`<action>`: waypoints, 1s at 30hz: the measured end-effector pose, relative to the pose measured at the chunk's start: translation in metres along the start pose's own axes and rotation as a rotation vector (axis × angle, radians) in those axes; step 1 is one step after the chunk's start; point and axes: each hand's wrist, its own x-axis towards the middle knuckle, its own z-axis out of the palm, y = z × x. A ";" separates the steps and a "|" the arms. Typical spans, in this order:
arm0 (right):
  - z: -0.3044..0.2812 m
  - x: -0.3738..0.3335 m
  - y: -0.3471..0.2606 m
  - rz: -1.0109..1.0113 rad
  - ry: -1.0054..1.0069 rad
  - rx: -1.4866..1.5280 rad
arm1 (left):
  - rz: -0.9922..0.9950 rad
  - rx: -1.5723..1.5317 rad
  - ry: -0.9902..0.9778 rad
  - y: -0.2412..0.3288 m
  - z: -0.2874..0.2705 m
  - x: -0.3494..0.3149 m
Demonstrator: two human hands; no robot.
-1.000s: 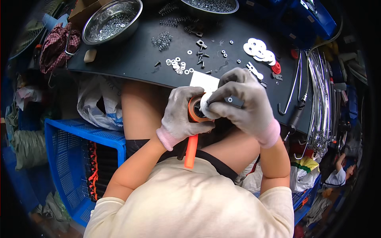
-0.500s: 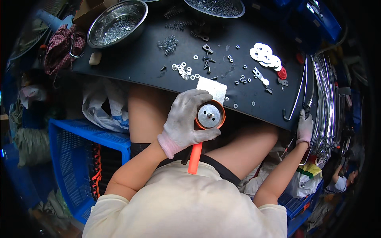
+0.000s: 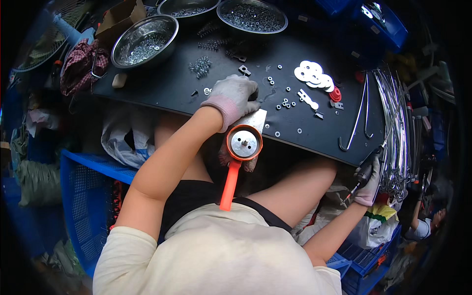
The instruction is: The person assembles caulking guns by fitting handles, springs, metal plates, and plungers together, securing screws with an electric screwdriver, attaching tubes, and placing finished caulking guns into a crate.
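Fingers (image 3: 365, 173) grip rod (image 3: 393, 130), slanting up-right.

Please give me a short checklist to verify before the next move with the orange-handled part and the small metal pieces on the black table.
1. Left hand rests on the black table among the small washers: ok.
2. Orange-handled part sits at the table edge with no hand on it, round metal face up: ok; whether it is secure, cannot tell.
3. Right hand is away from the table, low at the right, gripping a thin dark tool: ok.
4. White discs are piled within reach: ok.
5. Steel bowls of small parts stand on the far side: ok.
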 end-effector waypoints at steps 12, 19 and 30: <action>0.126 -0.090 -0.040 -0.479 -0.671 1.122 | 0.119 -0.473 0.250 0.009 -0.035 -0.024; 0.197 -0.133 -0.104 -0.538 -0.735 1.103 | 0.093 -1.655 -0.012 0.054 -0.043 -0.078; 0.232 -0.173 -0.086 -0.493 -0.666 1.030 | -0.222 -2.014 -0.040 0.060 -0.033 -0.102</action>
